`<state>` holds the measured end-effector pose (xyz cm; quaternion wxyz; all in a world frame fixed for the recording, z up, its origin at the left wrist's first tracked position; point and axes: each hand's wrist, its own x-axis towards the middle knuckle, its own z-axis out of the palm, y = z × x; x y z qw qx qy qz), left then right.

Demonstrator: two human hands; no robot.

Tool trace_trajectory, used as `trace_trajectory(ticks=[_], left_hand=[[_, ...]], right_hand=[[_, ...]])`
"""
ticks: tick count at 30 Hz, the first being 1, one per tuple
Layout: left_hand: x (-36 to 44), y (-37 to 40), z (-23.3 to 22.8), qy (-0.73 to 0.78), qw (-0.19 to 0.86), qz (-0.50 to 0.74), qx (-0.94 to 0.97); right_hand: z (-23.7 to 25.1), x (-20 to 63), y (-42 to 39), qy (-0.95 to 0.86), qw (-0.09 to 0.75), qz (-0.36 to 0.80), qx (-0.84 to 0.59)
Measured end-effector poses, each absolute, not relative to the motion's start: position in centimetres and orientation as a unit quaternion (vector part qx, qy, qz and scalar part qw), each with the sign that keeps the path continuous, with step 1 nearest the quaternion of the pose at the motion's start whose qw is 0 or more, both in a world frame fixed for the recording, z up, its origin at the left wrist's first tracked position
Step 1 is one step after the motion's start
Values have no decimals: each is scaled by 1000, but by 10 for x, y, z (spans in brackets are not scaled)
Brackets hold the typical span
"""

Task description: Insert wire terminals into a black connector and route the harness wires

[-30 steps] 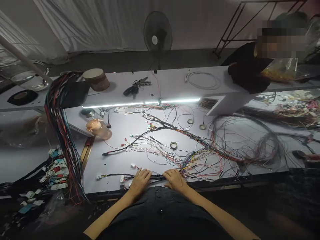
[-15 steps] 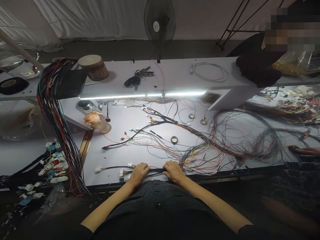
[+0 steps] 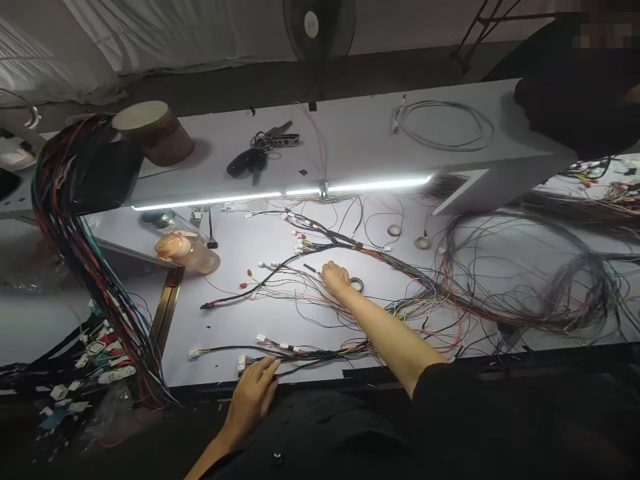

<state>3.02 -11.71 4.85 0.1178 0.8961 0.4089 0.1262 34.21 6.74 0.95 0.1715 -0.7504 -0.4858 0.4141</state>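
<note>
the left hand (image 3: 253,393) lies low at the near edge, palm down, fingers loosely curled and pointing to the far right, its bare forearm running back towards the body at the near left. the right hand (image 3: 334,276) is stretched well out towards the far side, palm down, fingers bent, with the bare forearm rising from a dark sleeve at the near right.

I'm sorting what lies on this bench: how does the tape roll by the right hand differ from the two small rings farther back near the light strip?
The tape roll lies right beside the right hand, among the coloured wires; the two rings lie farther back, away from both hands. The roll looks darker and thicker-walled; the rings look paler and thinner. All three lie flat on the white bench and are round with open centres.
</note>
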Motion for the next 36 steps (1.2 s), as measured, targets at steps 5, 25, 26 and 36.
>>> trace_trajectory(ticks=[5, 25, 26, 36], left_hand=[[32, -107, 49, 383, 138, 128, 904], [118, -41, 59, 230, 197, 150, 941], [118, -42, 55, 222, 198, 155, 942], [105, -57, 37, 231, 221, 164, 933]], right_hand=[[17, 405, 38, -338, 334, 513, -715], [34, 596, -103, 62, 814, 333, -473], [35, 599, -105, 68, 817, 325, -472], [52, 601, -119, 64, 832, 274, -478]])
